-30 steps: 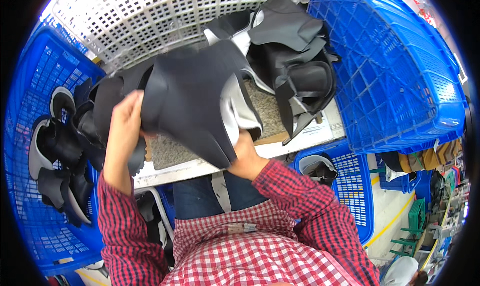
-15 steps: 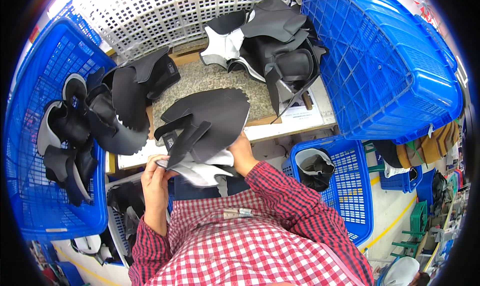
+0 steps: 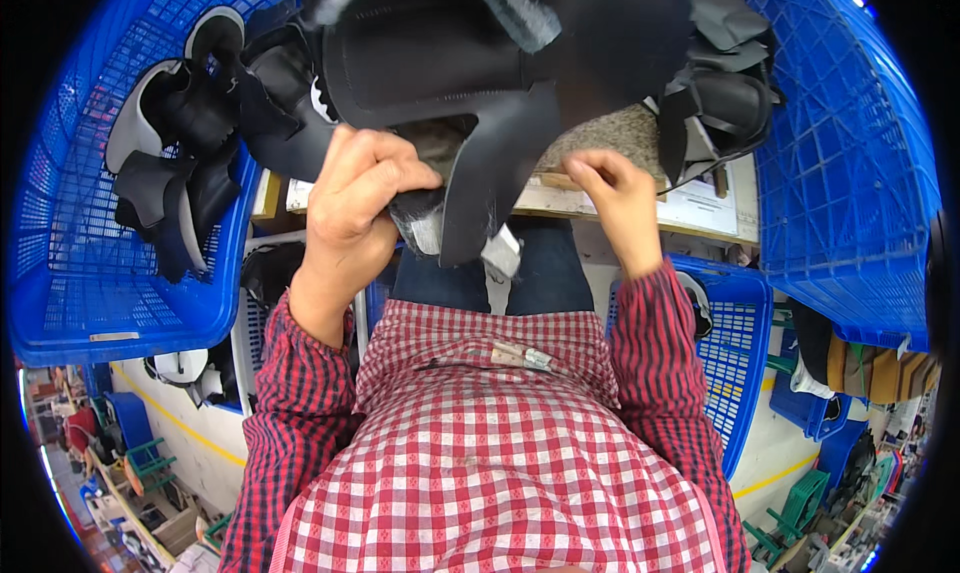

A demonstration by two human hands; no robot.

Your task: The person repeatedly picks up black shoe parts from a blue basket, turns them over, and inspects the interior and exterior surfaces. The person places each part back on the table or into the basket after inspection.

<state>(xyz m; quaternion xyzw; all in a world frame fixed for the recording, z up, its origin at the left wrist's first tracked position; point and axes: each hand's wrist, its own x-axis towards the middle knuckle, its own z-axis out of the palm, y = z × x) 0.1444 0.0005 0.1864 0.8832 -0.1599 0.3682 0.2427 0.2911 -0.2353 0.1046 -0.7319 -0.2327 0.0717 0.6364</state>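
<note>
A black leather shoe upper (image 3: 430,53) with stitch lines and grey fuzzy edges is lifted close in front of me. It covers the upper middle of the view, and a long black flap (image 3: 495,168) hangs down from it. My left hand (image 3: 355,193) is closed on its lower left edge, fingers bent over the material. Below the flap a small whitish end (image 3: 503,251) shows. Apart from the upper, to its right, my right hand (image 3: 618,193) has thumb and fingers drawn together above the bench edge; whatever they pinch, if anything, is too small to make out.
More black uppers (image 3: 185,113) lie in a blue basket (image 3: 190,323) on the left. Another heap of black pieces (image 3: 725,103) rests on the bench's right side, beside a tall blue crate (image 3: 850,163). A lower blue basket (image 3: 740,343) stands below right. A stone slab (image 3: 610,138) lies on the bench.
The upper has come up toward me and is turned, now held by my left hand. My right hand has let go of it and moved right. The view has shifted too.
</note>
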